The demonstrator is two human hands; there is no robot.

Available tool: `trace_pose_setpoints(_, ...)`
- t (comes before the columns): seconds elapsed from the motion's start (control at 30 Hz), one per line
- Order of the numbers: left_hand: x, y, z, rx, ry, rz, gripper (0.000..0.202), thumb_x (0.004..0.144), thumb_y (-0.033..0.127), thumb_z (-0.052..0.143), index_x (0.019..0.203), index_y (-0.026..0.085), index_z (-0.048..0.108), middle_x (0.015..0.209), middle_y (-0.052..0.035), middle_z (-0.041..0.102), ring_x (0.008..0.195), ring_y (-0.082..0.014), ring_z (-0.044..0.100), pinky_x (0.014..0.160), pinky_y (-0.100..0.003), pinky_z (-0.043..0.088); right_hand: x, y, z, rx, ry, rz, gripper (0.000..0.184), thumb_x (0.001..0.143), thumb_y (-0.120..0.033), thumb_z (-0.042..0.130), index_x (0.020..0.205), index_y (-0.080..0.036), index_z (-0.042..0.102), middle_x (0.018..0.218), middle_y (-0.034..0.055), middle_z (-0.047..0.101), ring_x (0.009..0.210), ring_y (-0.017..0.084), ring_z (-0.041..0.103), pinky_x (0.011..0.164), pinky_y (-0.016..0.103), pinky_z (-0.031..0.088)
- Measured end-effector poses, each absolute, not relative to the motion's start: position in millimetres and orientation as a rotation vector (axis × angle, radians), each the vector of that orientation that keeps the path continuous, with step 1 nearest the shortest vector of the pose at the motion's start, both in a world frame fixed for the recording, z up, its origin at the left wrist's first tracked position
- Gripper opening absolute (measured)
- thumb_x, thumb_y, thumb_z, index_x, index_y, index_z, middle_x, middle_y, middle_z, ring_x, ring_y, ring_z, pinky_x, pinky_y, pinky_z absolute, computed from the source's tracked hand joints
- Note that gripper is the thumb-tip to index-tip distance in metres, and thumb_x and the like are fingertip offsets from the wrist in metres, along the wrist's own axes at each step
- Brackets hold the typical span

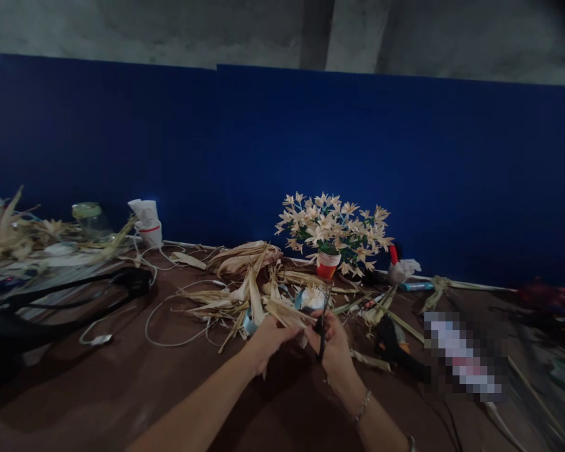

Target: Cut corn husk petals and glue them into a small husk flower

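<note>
My left hand [268,339] is closed on a strip of dry husk [289,319] above the brown table [122,383]. My right hand [334,348] grips dark scissors [322,317], their blades pointing up and away beside the husk. Just beyond both hands lies a pile of dry husks and leaves [245,282]. A small pale flower shape on a blue ring [312,297] rests behind the scissors.
A red-and-white cup of cream husk flowers [332,235] stands by the blue wall. White cables [169,314] loop at the left, near a black bag strap [75,289]. A black glue gun [395,348] lies to the right. A glass jar [90,220] and white cup [147,226] stand at back left.
</note>
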State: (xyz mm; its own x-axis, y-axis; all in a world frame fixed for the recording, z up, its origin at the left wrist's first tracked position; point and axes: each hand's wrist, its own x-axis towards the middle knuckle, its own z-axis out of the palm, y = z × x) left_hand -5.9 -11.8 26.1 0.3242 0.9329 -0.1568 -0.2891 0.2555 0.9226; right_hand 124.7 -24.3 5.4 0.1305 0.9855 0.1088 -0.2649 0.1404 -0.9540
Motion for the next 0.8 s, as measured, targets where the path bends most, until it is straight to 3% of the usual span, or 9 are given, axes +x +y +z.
trace_pose_setpoints(0.13,-5.4,-7.2,15.0,0.740,0.866,1.003,0.024,0.053,0.018,0.076,0.075,0.012,0.068,0.072,-0.0052,0.070,0.059,-0.0120,0.062,0.053,-0.017,0.045,126.4,-23.8,7.4,-0.960,-0.915,1.213,0.045,0.052,-0.031,0.077,0.080,-0.020,0.045,0.063,-0.0053,0.050,0.050,0.008,0.047,0.047,0.020,0.040)
trace_pose_setpoints(0.27,-3.9,-4.8,10.8,0.672,0.777,1.031,0.020,0.055,0.020,0.075,0.071,0.011,0.067,0.072,-0.0068,0.069,0.062,-0.0140,0.063,0.063,-0.022,0.048,129.0,-21.0,4.7,-0.961,-0.892,1.202,0.043,0.052,-0.030,0.076,0.079,-0.020,0.044,0.062,-0.0057,0.049,0.047,0.006,0.044,0.045,0.019,0.039)
trace_pose_setpoints(0.5,2.1,-10.4,26.9,0.919,0.943,1.176,0.017,0.051,0.021,0.073,0.064,0.012,0.065,0.056,-0.0001,0.064,0.049,-0.0107,0.055,0.050,-0.020,0.044,127.9,-20.5,2.7,-0.955,-0.944,1.144,0.042,0.054,-0.032,0.075,0.080,-0.020,0.045,0.070,-0.0016,0.055,0.058,0.011,0.052,0.054,0.023,0.045)
trace_pose_setpoints(0.8,-17.7,9.9,18.2,0.640,0.988,1.510,0.027,0.050,0.032,0.075,0.061,0.012,0.060,0.054,0.0016,0.058,0.049,-0.0085,0.052,0.048,-0.020,0.045,141.5,-23.2,4.3,-1.231,-1.322,1.456,0.041,0.060,-0.048,0.068,0.080,-0.016,0.051,0.052,-0.0034,0.054,0.041,0.008,0.047,0.034,0.016,0.027)
